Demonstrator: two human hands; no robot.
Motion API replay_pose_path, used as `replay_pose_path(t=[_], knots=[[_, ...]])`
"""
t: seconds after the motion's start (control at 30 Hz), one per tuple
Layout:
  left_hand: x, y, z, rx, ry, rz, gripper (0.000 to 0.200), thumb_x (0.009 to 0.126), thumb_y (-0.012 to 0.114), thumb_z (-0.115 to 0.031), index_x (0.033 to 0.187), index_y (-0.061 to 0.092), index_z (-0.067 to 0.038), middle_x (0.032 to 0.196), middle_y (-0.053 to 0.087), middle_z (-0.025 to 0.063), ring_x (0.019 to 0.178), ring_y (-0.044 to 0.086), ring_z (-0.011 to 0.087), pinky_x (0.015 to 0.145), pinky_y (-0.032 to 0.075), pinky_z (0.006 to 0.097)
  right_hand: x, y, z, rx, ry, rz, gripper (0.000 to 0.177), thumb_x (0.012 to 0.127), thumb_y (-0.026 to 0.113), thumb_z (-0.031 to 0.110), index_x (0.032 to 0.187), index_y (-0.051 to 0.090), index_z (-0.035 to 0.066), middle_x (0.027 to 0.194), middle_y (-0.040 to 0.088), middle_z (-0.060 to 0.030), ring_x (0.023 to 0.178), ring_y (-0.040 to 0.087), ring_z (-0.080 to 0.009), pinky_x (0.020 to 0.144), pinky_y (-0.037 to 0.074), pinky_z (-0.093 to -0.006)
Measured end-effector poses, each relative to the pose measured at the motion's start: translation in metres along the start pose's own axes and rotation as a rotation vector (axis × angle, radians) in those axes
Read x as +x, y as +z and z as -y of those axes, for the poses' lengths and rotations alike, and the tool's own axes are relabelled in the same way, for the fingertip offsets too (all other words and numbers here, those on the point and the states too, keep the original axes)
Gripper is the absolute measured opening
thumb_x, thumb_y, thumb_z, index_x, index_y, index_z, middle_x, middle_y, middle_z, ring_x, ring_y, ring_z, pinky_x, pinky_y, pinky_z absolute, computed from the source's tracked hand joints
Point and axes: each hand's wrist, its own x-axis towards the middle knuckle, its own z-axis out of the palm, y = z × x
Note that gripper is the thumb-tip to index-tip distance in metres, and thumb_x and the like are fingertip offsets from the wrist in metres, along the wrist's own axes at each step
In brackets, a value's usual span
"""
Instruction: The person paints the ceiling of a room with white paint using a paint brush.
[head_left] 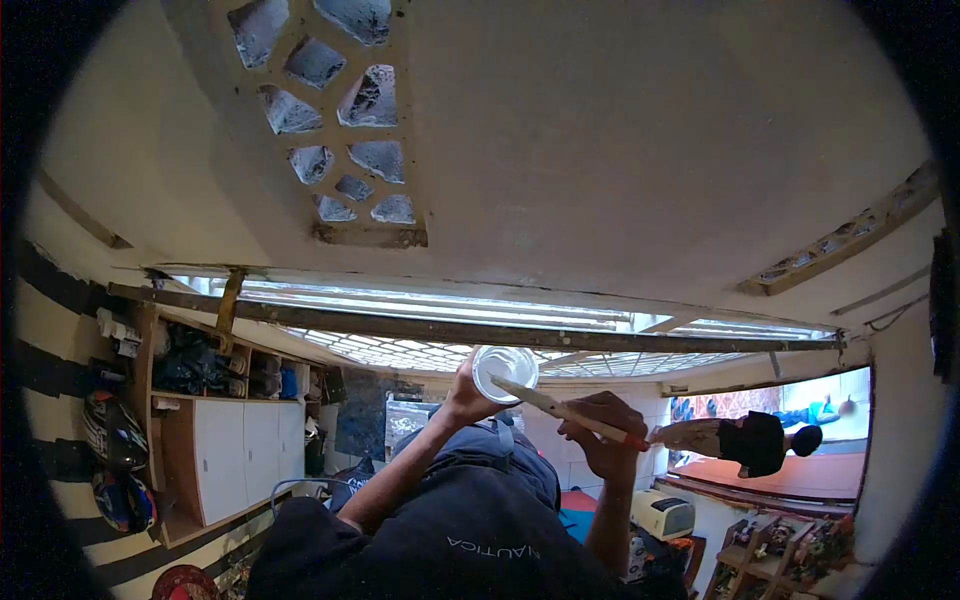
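Observation:
My left hand (468,398) is wrapped round the side of a white tub (519,364), whose open top faces the camera and shows white inside. In my right hand (606,432) is a long, pale wooden brush (566,411) with a red end. The brush slants from the right hand up to the left, and its other end lies over the mouth of the tub. Both hands are in front of the dark shirt at the middle of the view.
A long rail (450,329) crosses just beyond the tub, below a pale surface with patterned openings. White-doored cabinets (247,450) and helmets (113,431) are at left. Through the opening at right a person (752,444) is visible. A wooden shelf (765,550) is at lower right.

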Motion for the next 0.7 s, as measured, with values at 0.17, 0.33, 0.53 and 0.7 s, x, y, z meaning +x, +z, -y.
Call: replay_pose_path(t=[0.17,0.33,0.53,0.7], knots=[[0.008,-0.003,0.018,0.135,-0.089,0.057,0.045,0.058,0.082,-0.024,0.09,0.061,0.0,0.084,0.063,0.0126,0.078,0.062,0.0217,0.07,0.05,0.0311,0.023,-0.015,0.023,-0.114,-0.093,0.057,0.021,0.062,0.076,0.012,0.078,0.067,0.001,0.067,0.066,-0.0064,0.062,0.062,-0.0168,0.056,0.051,-0.0283],[0.028,-0.013,-0.009,-0.022,-0.068,0.035,0.04,0.06,0.081,-0.019,0.09,0.062,-0.001,0.083,0.066,0.0086,0.081,0.064,0.0153,0.07,0.052,0.0277,0.066,-0.026,0.054,-0.251,-0.344,0.053,0.025,0.063,0.077,0.017,0.082,0.067,0.005,0.078,0.067,-0.0075,0.064,0.064,-0.0167,0.06,0.053,-0.027],[0.029,0.0,0.021,-0.18,-0.051,-0.015,0.049,0.061,0.08,-0.019,0.101,0.059,0.0,0.095,0.064,0.0117,0.087,0.063,0.0185,0.078,0.051,0.0299,0.117,-0.017,0.084,-0.453,-0.482,0.191,0.028,0.065,0.077,0.018,0.088,0.066,0.006,0.078,0.066,-0.0087,0.07,0.065,-0.0186,0.059,0.055,-0.0291],[0.036,-0.012,-0.012,-0.083,-0.006,-0.058,0.051,0.06,0.081,-0.017,0.102,0.059,0.001,0.097,0.063,0.0131,0.089,0.062,0.0198,0.08,0.049,0.0306,0.155,-0.017,0.096,-0.557,-0.653,0.276,0.026,0.069,0.074,0.018,0.09,0.064,0.006,0.079,0.065,-0.0089,0.066,0.065,-0.0186,0.053,0.055,-0.0278]])
